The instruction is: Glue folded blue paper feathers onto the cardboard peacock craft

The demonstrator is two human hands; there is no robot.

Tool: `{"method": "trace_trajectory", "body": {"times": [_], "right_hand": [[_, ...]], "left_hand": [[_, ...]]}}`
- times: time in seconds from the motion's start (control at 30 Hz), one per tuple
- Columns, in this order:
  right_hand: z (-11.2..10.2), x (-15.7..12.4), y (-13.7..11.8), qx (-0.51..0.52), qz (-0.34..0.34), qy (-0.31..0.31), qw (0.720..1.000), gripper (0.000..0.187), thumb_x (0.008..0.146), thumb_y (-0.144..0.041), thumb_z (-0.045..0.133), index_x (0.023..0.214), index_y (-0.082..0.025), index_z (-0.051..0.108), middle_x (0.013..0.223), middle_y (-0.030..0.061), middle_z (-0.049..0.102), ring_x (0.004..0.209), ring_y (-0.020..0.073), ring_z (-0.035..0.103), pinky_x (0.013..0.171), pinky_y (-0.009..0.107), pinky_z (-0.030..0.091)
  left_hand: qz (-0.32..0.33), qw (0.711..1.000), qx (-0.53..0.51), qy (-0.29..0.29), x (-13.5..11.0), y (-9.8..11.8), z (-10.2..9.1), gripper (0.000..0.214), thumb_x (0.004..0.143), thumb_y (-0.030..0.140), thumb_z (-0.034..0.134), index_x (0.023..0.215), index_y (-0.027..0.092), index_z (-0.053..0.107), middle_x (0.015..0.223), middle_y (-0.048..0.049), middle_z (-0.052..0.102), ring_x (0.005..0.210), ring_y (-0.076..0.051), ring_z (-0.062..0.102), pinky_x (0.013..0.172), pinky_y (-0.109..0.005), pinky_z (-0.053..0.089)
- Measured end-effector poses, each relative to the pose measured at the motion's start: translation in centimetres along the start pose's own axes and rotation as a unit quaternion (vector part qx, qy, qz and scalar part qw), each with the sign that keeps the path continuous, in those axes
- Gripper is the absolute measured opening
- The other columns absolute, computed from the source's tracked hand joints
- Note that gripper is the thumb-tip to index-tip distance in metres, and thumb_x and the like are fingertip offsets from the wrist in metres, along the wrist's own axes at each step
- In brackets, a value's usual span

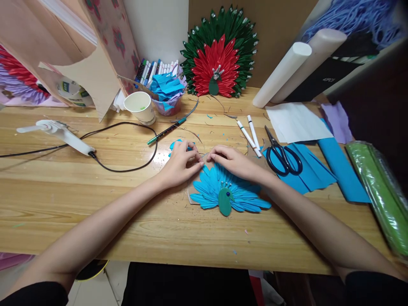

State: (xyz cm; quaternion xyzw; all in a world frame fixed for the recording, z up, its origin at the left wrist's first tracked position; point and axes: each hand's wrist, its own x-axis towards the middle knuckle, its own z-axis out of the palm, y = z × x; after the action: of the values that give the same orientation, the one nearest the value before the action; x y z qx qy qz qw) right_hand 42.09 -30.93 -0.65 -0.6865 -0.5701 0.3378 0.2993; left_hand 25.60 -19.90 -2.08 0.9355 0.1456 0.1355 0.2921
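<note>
A blue paper peacock (204, 199) with layered pointed feathers lies on the table in front of me. Its green body (225, 203) has a dark blue eye and small beads on top. Over its upper left feathers my left hand (185, 163) is closed, thumb and fingertips together. My right hand (229, 160) is closed too, its bent fingers at the peacock's upper edge, a small gap from the left. Whatever either hand pinches is too small or hidden to make out. Behind my left hand lie loose blue paper petals (175, 145).
Black-handled scissors (283, 160) rest on blue paper (314, 172) at right, beside two white markers (249, 139). A white glue gun (68, 136) with a looping black cord lies left. A paper cup (139, 108) and a finished red-green peacock (219, 59) stand behind.
</note>
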Motion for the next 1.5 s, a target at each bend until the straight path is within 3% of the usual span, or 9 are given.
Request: {"method": "trace_trajectory", "body": {"times": [0.3,0.43,0.5,0.7,0.9,1.0,1.23,1.4,1.5], "right_hand": [[-2.5,-0.1,1.2,0.072,0.036,0.029,0.996,0.022,0.087,-0.028,0.040,0.087,-0.017,0.059,0.082,0.0040,0.062,0.075,0.0149,0.056,0.069,0.027,0.044],[-5.0,-1.5,2.4,0.094,0.118,0.046,0.987,0.022,0.087,-0.027,0.039,0.085,-0.016,0.058,0.088,0.0073,0.063,0.078,0.0160,0.058,0.073,0.030,0.046],[-5.5,-2.2,2.7,0.063,0.149,0.033,0.986,0.022,0.086,-0.029,0.042,0.086,-0.016,0.060,0.093,0.0086,0.064,0.083,0.0181,0.059,0.077,0.032,0.046],[-4.8,-2.7,1.6,-0.003,0.159,0.006,0.987,0.015,0.078,-0.030,0.056,0.083,-0.017,0.062,0.082,0.0053,0.064,0.074,0.0173,0.056,0.068,0.029,0.042],[-6.3,-1.8,2.0,0.112,0.173,-0.035,0.978,0.025,0.072,-0.039,0.063,0.074,-0.016,0.055,0.058,-0.0049,0.046,0.050,0.0071,0.038,0.048,0.021,0.029],[-8.7,-1.1,3.1,0.140,0.161,0.013,0.977,0.029,0.070,-0.044,0.064,0.079,-0.018,0.057,0.053,-0.0072,0.042,0.047,0.0068,0.035,0.046,0.020,0.028],[-12.0,0.9,5.5,0.036,0.147,0.198,0.969,0.019,0.077,-0.031,0.054,0.078,-0.014,0.064,0.075,0.0053,0.067,0.070,0.0174,0.059,0.067,0.029,0.046],[-10.4,0.5,4.6,-0.065,0.116,0.323,0.937,0.021,0.081,-0.020,0.046,0.092,-0.014,0.063,0.103,0.0117,0.062,0.106,0.0246,0.051,0.094,0.038,0.036],[-7.7,-0.9,2.9,-0.133,0.045,0.329,0.934,0.023,0.084,-0.021,0.041,0.094,-0.018,0.061,0.106,0.0098,0.059,0.106,0.0234,0.051,0.094,0.037,0.036]], "left_hand": [[-0.033,0.999,-0.035,-0.006,-0.4,0.9,-1.2,0.026,0.082,0.039,0.053,0.099,0.021,0.061,0.103,-0.0056,0.049,0.102,-0.022,0.042,0.091,-0.043,0.035],[-0.014,0.997,-0.043,-0.068,-3.1,2.7,-2.2,0.103,0.052,0.053,0.075,0.137,0.023,0.026,0.132,-0.0114,0.035,0.120,-0.031,0.034,0.098,-0.049,0.033],[-0.010,0.996,-0.023,-0.089,-4.6,3.1,-2.1,0.112,0.051,0.045,0.076,0.142,0.025,0.012,0.140,-0.0120,0.027,0.126,-0.034,0.028,0.101,-0.051,0.031],[-0.045,0.996,-0.024,-0.072,-6.3,2.6,-0.8,0.101,0.063,0.035,0.068,0.142,0.027,0.006,0.141,-0.0122,0.027,0.129,-0.033,0.028,0.103,-0.052,0.031],[-0.038,0.995,-0.053,-0.081,-6.6,2.3,-1.6,0.110,0.058,0.045,0.074,0.142,0.029,0.004,0.143,-0.0115,0.021,0.131,-0.033,0.024,0.105,-0.052,0.030],[-0.029,0.996,-0.056,-0.061,-6.4,2.0,-2.6,0.100,0.064,0.048,0.070,0.141,0.030,0.010,0.140,-0.0114,0.025,0.131,-0.032,0.025,0.105,-0.052,0.029],[-0.095,0.992,-0.008,0.086,-3.9,-1.2,-3.6,0.035,0.088,0.039,0.044,0.118,0.020,0.042,0.117,-0.0107,0.047,0.112,-0.025,0.047,0.096,-0.047,0.038],[-0.083,0.993,0.002,0.084,-3.3,-3.6,-3.2,0.036,0.083,0.035,0.051,0.114,0.017,0.046,0.110,-0.0106,0.052,0.102,-0.024,0.051,0.087,-0.044,0.042],[-0.059,0.995,0.016,0.074,-3.6,-4.0,-3.1,0.034,0.081,0.032,0.054,0.112,0.018,0.049,0.108,-0.0088,0.055,0.102,-0.024,0.051,0.087,-0.042,0.042]]}}
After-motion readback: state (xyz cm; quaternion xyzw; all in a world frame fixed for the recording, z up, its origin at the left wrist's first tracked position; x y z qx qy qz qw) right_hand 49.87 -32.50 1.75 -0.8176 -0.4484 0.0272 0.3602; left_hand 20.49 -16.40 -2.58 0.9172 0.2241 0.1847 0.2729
